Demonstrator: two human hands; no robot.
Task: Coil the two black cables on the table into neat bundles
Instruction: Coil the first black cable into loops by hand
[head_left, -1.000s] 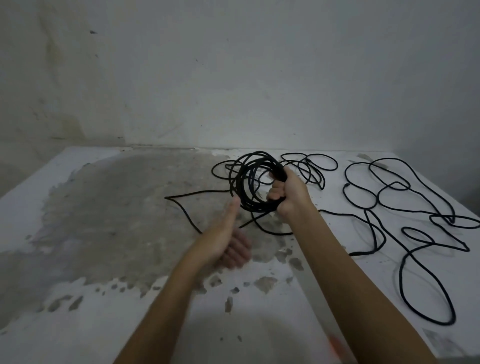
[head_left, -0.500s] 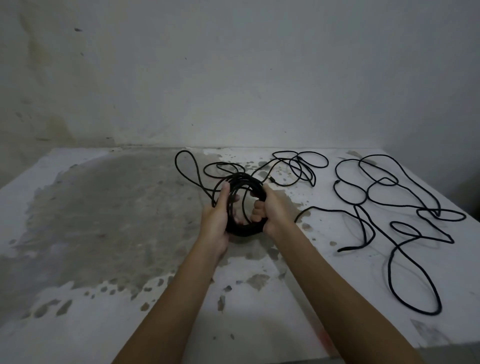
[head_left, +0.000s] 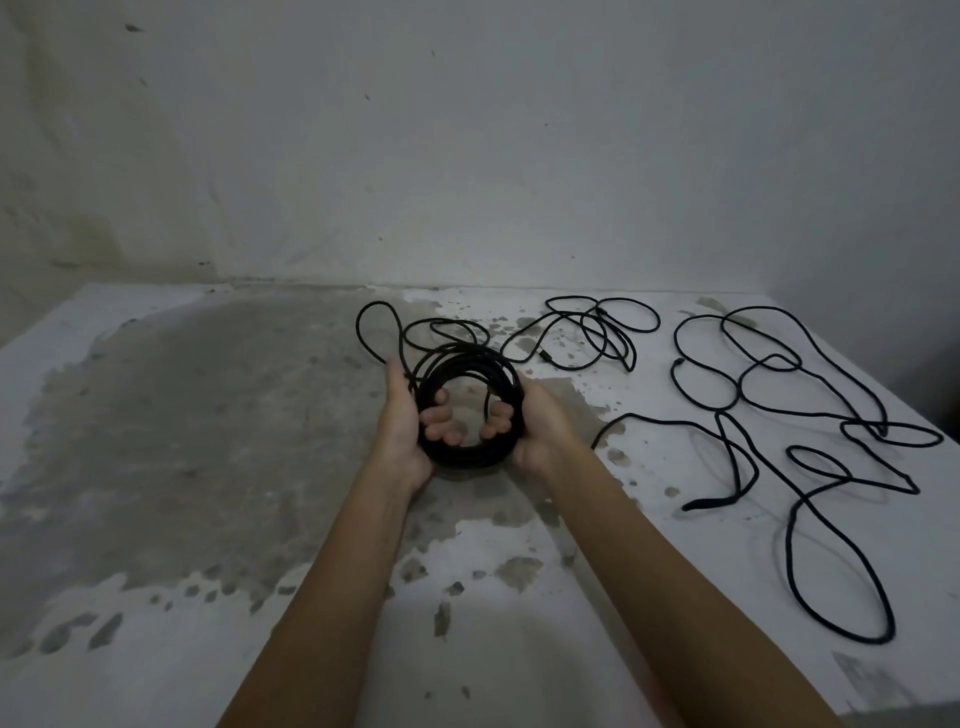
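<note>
A round coil of thin black cable (head_left: 467, 364) is held just above the table at the centre. My left hand (head_left: 402, 426) grips its left side, fingers curled through the ring. My right hand (head_left: 540, 426) grips its right side the same way. The rest of this cable trails loose behind the coil, with a loop (head_left: 374, 332) to the left and a tangle (head_left: 597, 332) to the right. A second, thicker black cable (head_left: 800, 415) lies sprawled in open loops over the right part of the table.
The table (head_left: 182, 467) is white with large worn grey patches. A stained wall (head_left: 467, 156) rises straight behind it. The right edge (head_left: 883, 364) runs close past the thick cable.
My left hand, open beside the coil a second ago, has closed on its left side. The coil has come down and toward me, and now lies flatter between both hands.
</note>
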